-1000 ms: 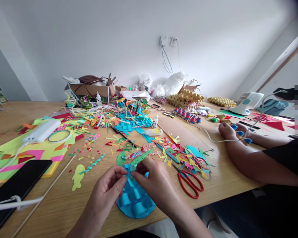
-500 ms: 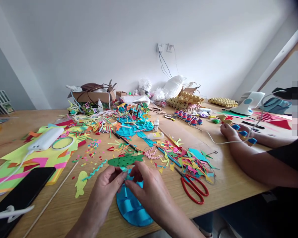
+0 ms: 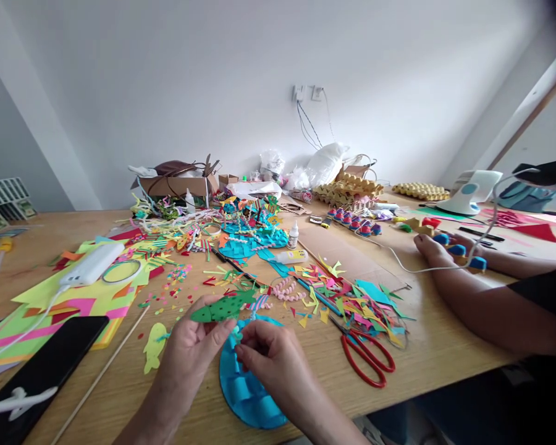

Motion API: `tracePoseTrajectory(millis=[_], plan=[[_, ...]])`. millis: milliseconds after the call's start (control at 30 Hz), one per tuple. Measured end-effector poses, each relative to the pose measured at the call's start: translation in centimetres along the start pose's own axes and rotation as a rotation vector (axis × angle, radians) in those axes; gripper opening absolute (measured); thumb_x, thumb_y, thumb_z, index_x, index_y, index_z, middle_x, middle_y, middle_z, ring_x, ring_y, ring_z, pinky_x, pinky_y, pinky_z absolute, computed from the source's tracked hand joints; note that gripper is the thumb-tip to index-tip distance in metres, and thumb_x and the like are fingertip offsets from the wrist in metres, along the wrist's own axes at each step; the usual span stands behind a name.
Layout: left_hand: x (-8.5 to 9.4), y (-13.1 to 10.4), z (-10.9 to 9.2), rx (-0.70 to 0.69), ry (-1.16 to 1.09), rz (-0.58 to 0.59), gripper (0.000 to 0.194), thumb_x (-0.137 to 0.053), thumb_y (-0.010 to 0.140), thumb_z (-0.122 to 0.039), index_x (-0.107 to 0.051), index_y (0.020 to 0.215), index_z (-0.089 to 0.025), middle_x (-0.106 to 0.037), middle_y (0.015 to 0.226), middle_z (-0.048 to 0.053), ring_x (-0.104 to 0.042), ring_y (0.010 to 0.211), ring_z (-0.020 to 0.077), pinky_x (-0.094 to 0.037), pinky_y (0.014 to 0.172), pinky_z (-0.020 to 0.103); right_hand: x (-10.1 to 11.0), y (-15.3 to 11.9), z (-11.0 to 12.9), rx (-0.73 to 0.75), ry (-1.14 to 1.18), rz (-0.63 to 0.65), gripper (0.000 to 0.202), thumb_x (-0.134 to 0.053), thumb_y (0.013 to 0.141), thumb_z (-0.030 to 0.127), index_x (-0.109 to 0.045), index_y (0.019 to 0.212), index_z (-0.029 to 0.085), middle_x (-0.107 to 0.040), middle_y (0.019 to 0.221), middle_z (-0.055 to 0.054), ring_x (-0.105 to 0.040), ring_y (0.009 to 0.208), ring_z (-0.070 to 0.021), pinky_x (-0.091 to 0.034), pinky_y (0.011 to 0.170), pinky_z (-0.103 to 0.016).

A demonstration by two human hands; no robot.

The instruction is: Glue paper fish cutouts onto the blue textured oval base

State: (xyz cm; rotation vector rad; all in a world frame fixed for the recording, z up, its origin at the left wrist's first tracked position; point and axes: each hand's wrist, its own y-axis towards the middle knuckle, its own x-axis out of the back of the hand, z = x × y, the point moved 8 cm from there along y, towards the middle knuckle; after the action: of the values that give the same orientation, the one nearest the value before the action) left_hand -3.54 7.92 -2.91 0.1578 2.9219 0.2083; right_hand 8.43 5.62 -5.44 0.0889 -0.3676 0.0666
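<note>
My left hand [image 3: 192, 343] is closed on a green paper fish [image 3: 223, 307] with dark dots, its thumb pressed under the fish. To its right, my right hand [image 3: 271, 352] pinches a small light turquoise strip [image 3: 236, 334] that hangs below the fish. Beneath both hands lies a blue painted round piece with raised cups [image 3: 252, 402], partly hidden by my right hand. A yellow-green paper fish [image 3: 153, 349] rests on the table, left of my left hand. Behind the green fish is a small striped paper piece [image 3: 259, 303].
Red-handled scissors [image 3: 367, 358] lie at right among paper scraps [image 3: 361, 309]. Glue bottles [image 3: 293, 236] stand farther back. At left are a phone [image 3: 46, 364], a thin stick [image 3: 102, 374] and coloured sheets [image 3: 83, 309]. Another person's arm [image 3: 467, 303] rests at right, near blue-painted cups [image 3: 458, 251].
The green fish has shifted left and down into my left hand's fingers, and its angle has changed. The striped piece now shows. The view has shifted slightly.
</note>
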Motion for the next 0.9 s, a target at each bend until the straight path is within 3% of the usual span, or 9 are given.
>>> tracePoseTrajectory(millis=[100,200,300,400,600,667,767,833,900], plan=[[0.8,0.6,0.2,0.075,-0.051,-0.05,0.019,-0.075,0.061,-0.031,-0.063,0.064,-0.017,-0.06,0.059,-0.002,-0.05,0.056,0.0102,-0.043,0.054,0.018,0.0,-0.4,1.0,0.091,-0.081,0.009,0.007,-0.055,0.069,0.013,-0.059,0.065,0.017,-0.052,0.054,0.005,-0.048,0.052,-0.0074,-0.032,0.05,-0.017],[0.4,0.6,0.7,0.203,-0.167,0.001,0.022,-0.077,0.058,-0.034,-0.064,0.063,-0.016,-0.059,0.058,-0.002,-0.047,0.051,0.0093,-0.04,0.047,0.018,0.3,-0.5,1.8,0.138,-0.121,0.021,0.008,-0.056,0.07,0.013,-0.062,0.069,0.018,-0.052,0.055,0.005,-0.047,0.052,-0.0069,-0.032,0.051,-0.016],[-0.7,0.2,0.1,0.185,-0.155,0.085,0.022,-0.076,0.059,-0.033,-0.066,0.071,-0.017,-0.061,0.065,0.0,-0.049,0.055,0.0105,-0.041,0.049,0.019,1.0,-0.3,2.0,0.135,-0.107,-0.006,0.008,-0.055,0.071,0.014,-0.061,0.068,0.018,-0.051,0.055,0.005,-0.046,0.052,-0.0072,-0.033,0.05,-0.016],[-1.4,-0.2,-0.3,0.148,-0.045,0.085,0.021,-0.077,0.054,-0.026,-0.067,0.07,-0.018,-0.062,0.064,-0.001,-0.054,0.061,0.0141,-0.045,0.06,0.023,1.2,-0.2,2.0,0.129,-0.086,-0.025,0.009,-0.054,0.072,0.013,-0.061,0.069,0.018,-0.051,0.055,0.005,-0.046,0.052,-0.0074,-0.034,0.05,-0.016],[-0.6,-0.3,0.3,0.185,0.055,0.046,0.015,-0.075,0.051,-0.026,-0.067,0.062,-0.019,-0.06,0.056,-0.002,-0.053,0.057,0.0155,-0.044,0.056,0.023,1.4,-0.8,3.0,0.212,-0.053,0.052,0.007,-0.057,0.077,0.02,-0.064,0.076,0.019,-0.059,0.061,0.004,-0.052,0.056,-0.0088,-0.038,0.052,-0.016],[0.5,-0.1,0.3,0.176,0.079,0.002,0.015,-0.075,0.052,-0.028,-0.067,0.061,-0.019,-0.059,0.055,-0.002,-0.05,0.054,0.0137,-0.043,0.052,0.022,3.3,-0.4,3.3,0.273,-0.128,0.024,0.012,-0.056,0.08,0.027,-0.064,0.081,0.018,-0.063,0.069,0.001,-0.057,0.064,-0.0108,-0.042,0.057,-0.018],[1.9,0.1,0.4,0.168,0.133,-0.036,0.018,-0.075,0.053,-0.033,-0.067,0.063,-0.019,-0.06,0.057,-0.002,-0.049,0.054,0.0134,-0.042,0.048,0.021,8.7,2.2,2.5,0.302,-0.43,-0.181,0.012,-0.053,0.082,0.024,-0.063,0.085,0.018,-0.066,0.085,-0.003,-0.06,0.078,-0.0138,-0.045,0.07,-0.023],[2.4,0.2,0.8,0.187,0.148,-0.031,0.022,-0.076,0.052,-0.036,-0.068,0.064,-0.019,-0.06,0.056,-0.001,-0.05,0.053,0.0137,-0.043,0.048,0.021,11.9,5.1,1.0,0.277,-0.741,-0.268,0.017,-0.051,0.082,0.018,-0.061,0.096,0.018,-0.062,0.106,-0.006,-0.055,0.099,-0.017,-0.041,0.086,-0.028],[2.8,0.3,1.5,0.216,0.15,-0.033,0.025,-0.077,0.05,-0.039,-0.068,0.061,-0.019,-0.059,0.054,-0.001,-0.049,0.052,0.0135,-0.043,0.047,0.021,13.9,8.5,-1.7,0.198,-0.961,-0.222,0.033,-0.051,0.077,0.008,-0.057,0.109,0.014,-0.055,0.12,-0.01,-0.047,0.113,-0.0212,-0.035,0.096,-0.032]])
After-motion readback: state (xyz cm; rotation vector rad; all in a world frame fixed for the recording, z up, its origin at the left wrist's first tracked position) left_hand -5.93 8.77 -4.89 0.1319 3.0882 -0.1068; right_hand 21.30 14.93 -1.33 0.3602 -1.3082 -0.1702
